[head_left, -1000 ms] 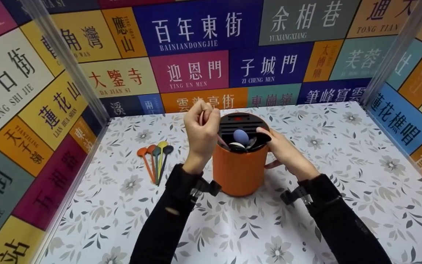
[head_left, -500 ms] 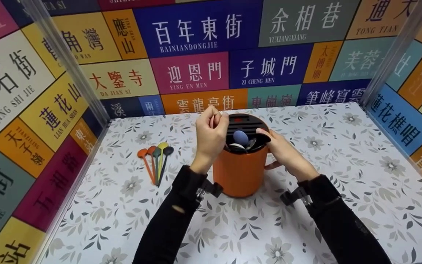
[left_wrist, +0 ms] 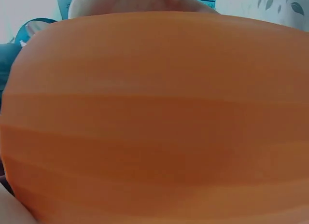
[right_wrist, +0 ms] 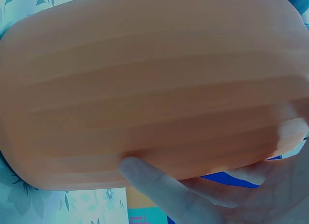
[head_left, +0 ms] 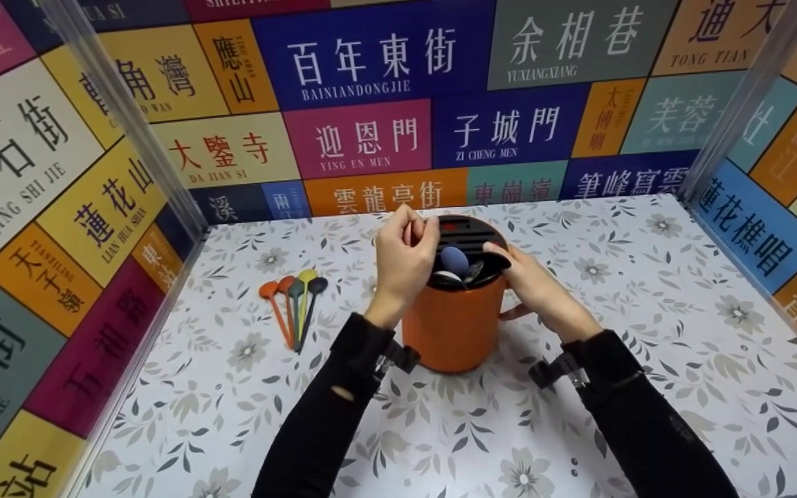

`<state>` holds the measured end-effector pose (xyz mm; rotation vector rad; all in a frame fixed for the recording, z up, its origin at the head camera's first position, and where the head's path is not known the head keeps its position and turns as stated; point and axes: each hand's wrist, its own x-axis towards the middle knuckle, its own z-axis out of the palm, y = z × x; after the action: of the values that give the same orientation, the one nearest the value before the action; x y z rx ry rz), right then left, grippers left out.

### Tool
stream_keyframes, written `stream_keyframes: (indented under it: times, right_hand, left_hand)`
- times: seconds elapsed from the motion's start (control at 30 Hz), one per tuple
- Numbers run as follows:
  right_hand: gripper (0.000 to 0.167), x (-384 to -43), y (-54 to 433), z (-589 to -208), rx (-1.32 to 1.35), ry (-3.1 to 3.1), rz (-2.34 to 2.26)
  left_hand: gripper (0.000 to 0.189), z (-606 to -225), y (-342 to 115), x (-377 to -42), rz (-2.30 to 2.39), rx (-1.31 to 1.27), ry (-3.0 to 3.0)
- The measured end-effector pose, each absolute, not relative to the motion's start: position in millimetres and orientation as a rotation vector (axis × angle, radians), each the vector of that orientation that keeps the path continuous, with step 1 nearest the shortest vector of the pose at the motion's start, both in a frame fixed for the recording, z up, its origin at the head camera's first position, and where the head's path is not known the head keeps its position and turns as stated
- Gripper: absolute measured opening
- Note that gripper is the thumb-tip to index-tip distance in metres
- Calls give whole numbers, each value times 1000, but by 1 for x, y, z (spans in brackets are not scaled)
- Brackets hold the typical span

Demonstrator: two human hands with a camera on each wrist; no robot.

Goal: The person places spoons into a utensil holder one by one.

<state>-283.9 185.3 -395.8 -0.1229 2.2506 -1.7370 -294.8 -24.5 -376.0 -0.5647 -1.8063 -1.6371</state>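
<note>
An orange utensil holder (head_left: pixel 452 325) with a black slotted top (head_left: pixel 471 238) stands upright on the table. Out of its front opening show a blue spoon (head_left: pixel 454 261), a white rounded piece (head_left: pixel 447 279) and a dark one. My left hand (head_left: pixel 404 259) is at the holder's left rim, fingers curled and thumb against them, around a thin pink spoon that the hand now hides. With the thumb on the rim and fingers along the side, my right hand (head_left: pixel 540 287) grips the holder's right side. The holder's orange wall (left_wrist: pixel 154 113) fills most of the left wrist view; a finger (right_wrist: pixel 149 180) presses it in the right.
Left of the holder several small spoons (head_left: pixel 291 304) in orange, red, green, yellow and dark blue lie fanned on the floral tabletop (head_left: pixel 523 429). Panels with street-name signs (head_left: pixel 371 138) enclose the back and both sides.
My left hand has shifted right and slightly down against the holder's rim, and the pink spoon seen in it earlier is now hidden. The right hand keeps its place on the holder.
</note>
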Motion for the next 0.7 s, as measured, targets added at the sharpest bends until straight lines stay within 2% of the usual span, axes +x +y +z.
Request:
stream_keyframes:
  times: [0.3,0.57,0.7]
  right_hand:
    - [81,-283,185,-396,-134,2252,-1735]
    - [80,-283,186,-395,-136,2256,-1740]
    - [78,-283,186,-394,-142,2245,-1736]
  left_hand:
    - [18,-379,-29,-297,-1611,-517,-1903]
    - [60,-378,-32,-294,-1525,-452,-2062]
    - [71,-381,-33,-293,-1461,-431,-2200]
